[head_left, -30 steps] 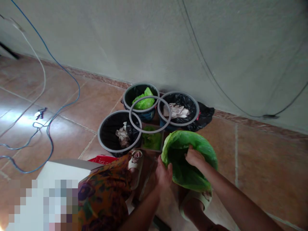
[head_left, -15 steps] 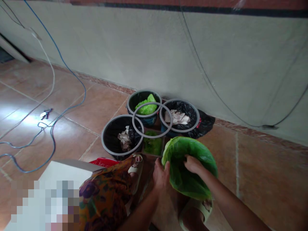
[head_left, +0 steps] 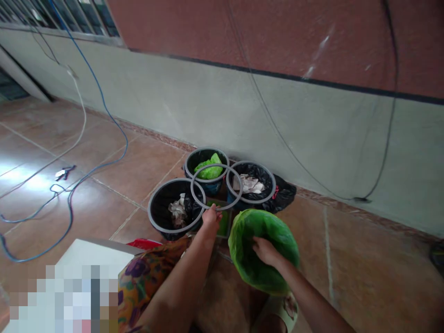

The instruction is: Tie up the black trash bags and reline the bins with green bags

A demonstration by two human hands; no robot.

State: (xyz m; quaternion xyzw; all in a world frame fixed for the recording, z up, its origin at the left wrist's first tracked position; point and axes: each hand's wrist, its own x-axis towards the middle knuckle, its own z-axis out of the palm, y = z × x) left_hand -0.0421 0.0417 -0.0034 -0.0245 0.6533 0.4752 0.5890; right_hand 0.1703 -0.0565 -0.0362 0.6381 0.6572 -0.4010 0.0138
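Note:
My left hand (head_left: pixel 211 219) is stretched forward and pinches the near edge of a loose grey ring (head_left: pixel 216 186) that lies across the tops of three bins. My right hand (head_left: pixel 265 250) reaches into the mouth of a green plastic bag (head_left: pixel 262 249) and holds its inner side. The front left bin (head_left: pixel 171 209) has a black liner and crumpled paper. The back bin (head_left: pixel 207 164) holds a green bag. The right bin (head_left: pixel 252 186) has a black liner with paper in it.
Blue and white cables (head_left: pixel 67 185) trail across the tiled floor at the left. A wall (head_left: pixel 243 106) runs behind the bins. A white box (head_left: pixel 83 259) and a red item (head_left: pixel 144 243) lie near my patterned clothing (head_left: pixel 149 277). My sandalled foot (head_left: pixel 277 310) is under the bag.
My left hand has let go of the green bag's rim and moved forward to the grey ring. The camera tilted up, showing more wall. My right hand stays in the bag.

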